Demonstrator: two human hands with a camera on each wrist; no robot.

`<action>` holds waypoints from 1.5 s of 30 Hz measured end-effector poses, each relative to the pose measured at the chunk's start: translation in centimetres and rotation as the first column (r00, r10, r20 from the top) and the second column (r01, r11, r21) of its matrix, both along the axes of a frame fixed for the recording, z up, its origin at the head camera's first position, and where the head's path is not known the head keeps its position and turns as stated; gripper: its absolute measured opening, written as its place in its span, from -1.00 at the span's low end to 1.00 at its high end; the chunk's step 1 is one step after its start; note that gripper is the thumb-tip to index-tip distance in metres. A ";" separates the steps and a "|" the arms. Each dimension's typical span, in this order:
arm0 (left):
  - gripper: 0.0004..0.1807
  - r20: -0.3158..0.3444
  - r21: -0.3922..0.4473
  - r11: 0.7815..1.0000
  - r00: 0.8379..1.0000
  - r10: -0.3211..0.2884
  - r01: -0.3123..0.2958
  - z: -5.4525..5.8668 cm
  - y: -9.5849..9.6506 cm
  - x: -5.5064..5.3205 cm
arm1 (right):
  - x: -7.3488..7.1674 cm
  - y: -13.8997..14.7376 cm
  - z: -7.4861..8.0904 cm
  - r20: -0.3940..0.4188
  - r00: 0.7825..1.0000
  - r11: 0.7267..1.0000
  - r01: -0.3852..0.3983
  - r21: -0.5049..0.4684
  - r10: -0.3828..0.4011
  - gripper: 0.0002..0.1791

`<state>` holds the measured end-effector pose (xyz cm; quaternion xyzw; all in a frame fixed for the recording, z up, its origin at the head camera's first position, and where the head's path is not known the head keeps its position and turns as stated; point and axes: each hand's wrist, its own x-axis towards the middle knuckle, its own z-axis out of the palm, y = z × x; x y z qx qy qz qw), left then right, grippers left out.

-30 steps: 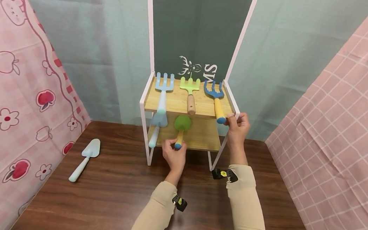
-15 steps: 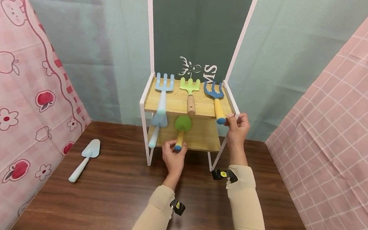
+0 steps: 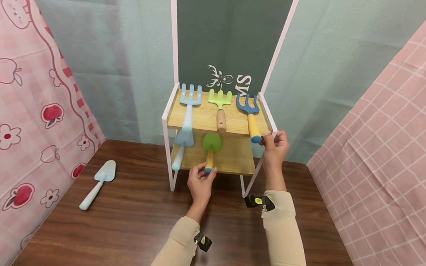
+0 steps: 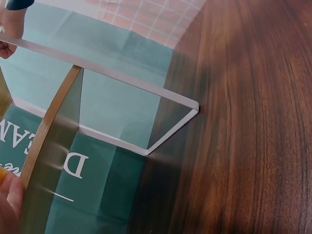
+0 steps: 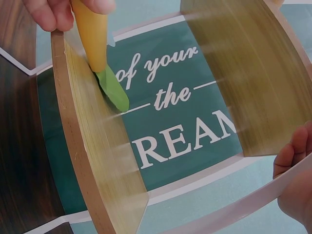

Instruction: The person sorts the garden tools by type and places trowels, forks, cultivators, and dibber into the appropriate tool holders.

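Note:
My left hand (image 3: 200, 187) pinches the blue-tipped end of a small garden trowel's yellow handle (image 5: 91, 36) at the front edge of the lower shelf (image 3: 233, 154). The trowel's green blade (image 3: 212, 142) points toward the back, its tip right at the shelf board in the right wrist view. To its left lies a light blue trowel (image 3: 184, 139). My right hand (image 3: 275, 151) grips the white frame (image 3: 269, 112) of the two-tier rack at its upper right front corner. Close beside these fingers is the blue end of a hand fork (image 3: 253, 129) with a yellow handle.
On the top shelf (image 3: 232, 122) also lie a light blue fork (image 3: 188, 111) and a lime fork (image 3: 220, 109) with a wooden handle. Another pale blue trowel (image 3: 100, 183) rests on the brown table (image 3: 126, 233) at the left. Curtains stand behind and at both sides.
The handle end of the green trowel has swung slightly right, with my left fingers following. My left forearm has shifted a little left; my right hand stays at the rack corner.

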<state>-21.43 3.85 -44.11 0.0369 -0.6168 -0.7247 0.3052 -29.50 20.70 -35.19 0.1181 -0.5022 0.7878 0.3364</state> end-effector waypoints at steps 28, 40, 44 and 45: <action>-0.63 0.024 -0.104 0.994 1.000 0.015 -0.012 -0.9 -1.0 0.5 | 0.2 -0.1 -0.1 0.014 1.000 1.000 0.002 -0.002 -0.002 -0.79; -0.61 0.190 -0.410 0.906 0.981 -0.028 0.105 -2.6 -2.9 0.9 | 0.2 0.0 -0.1 0.012 1.000 1.000 0.014 -0.003 -0.014 -0.80; -0.62 0.253 -0.497 0.847 0.965 -0.067 0.189 -2.3 -3.8 1.2 | 0.2 0.0 0.0 0.013 1.000 1.000 0.015 -0.001 -0.015 -0.79; -0.63 0.268 -0.518 0.829 0.960 -0.079 0.212 -2.2 -4.0 1.2 | 0.2 0.0 0.1 0.013 1.000 1.000 0.014 -0.001 -0.014 -0.79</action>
